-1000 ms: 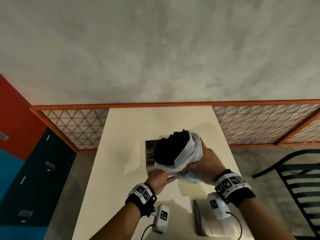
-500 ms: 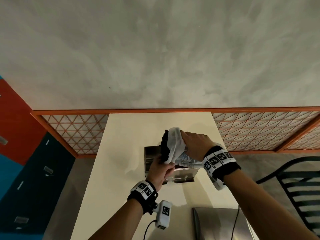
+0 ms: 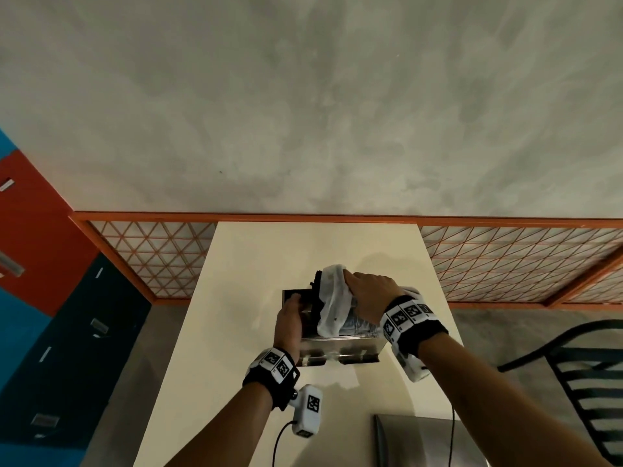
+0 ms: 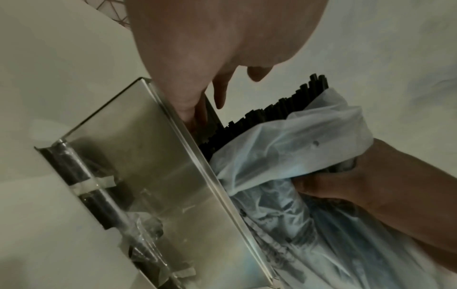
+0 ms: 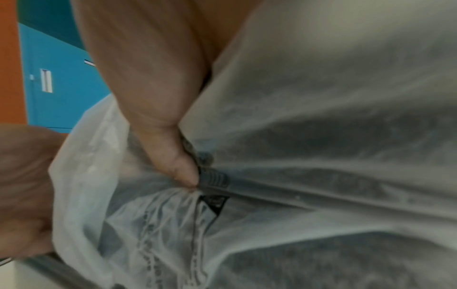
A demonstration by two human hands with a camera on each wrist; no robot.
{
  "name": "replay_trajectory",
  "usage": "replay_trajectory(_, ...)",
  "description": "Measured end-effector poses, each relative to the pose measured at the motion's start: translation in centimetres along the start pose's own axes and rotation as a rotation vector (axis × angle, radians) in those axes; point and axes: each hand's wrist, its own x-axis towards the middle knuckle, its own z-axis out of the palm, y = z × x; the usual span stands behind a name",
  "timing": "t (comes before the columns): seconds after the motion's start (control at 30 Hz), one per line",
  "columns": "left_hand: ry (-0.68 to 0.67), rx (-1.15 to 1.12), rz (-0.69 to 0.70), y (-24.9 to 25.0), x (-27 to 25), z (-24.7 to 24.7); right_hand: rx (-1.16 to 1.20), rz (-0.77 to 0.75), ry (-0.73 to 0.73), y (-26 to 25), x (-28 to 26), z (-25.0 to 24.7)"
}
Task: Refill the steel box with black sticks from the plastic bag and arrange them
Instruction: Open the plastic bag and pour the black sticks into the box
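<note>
The open steel box (image 3: 337, 347) stands mid-table. A white plastic bag (image 3: 332, 298) full of black sticks (image 3: 316, 291) lies tipped on its side inside the box, stick ends poking out leftward. My right hand (image 3: 371, 294) grips the bag from above and the right, its thumb (image 5: 183, 170) pressed into the plastic. My left hand (image 3: 289, 320) is at the box's left part, fingers (image 4: 195, 111) reaching down inside the steel wall (image 4: 160, 166) beside the stick ends (image 4: 284, 109), holding nothing. The box floor is hidden by the bag (image 4: 296, 146).
The cream table (image 3: 256, 264) is narrow, with a drop on both sides. A flat steel sheet (image 3: 421, 439) lies at the near right edge. A dark chair (image 3: 590, 382) stands to the right. An orange lattice rail (image 3: 151, 257) runs behind the table.
The bag has swung from upright above the box to lying tipped inside it. My left hand has let go of the bag's bottom and moved to the box's left part.
</note>
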Motion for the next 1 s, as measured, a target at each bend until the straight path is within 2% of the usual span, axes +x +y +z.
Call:
replay_trajectory(0.2,0.007,-0.144,-0.081,0.8,1.0,1.4,-0.039,-0.004,-0.013,-0.5,0.2,0.6)
replay_trajectory(0.37,-0.052,-0.245,-0.173,0.6,2.6,1.3,-0.066,-0.021,-0.018,-1.2,0.4,1.2)
replay_trajectory(0.57,-0.261,-0.288,-0.352,0.7,3.6,0.7,-0.115,-0.060,-0.063,-1.9,0.9,1.3)
replay_trajectory(0.73,-0.294,-0.331,-0.362,0.3,4.6,-0.2,-0.108,-0.053,-0.099,-2.4,1.6,1.5)
replay_trajectory(1.0,-0.389,-0.391,-0.408,1.5,3.2,0.4,-0.117,-0.070,-0.105,-2.5,2.1,2.4)
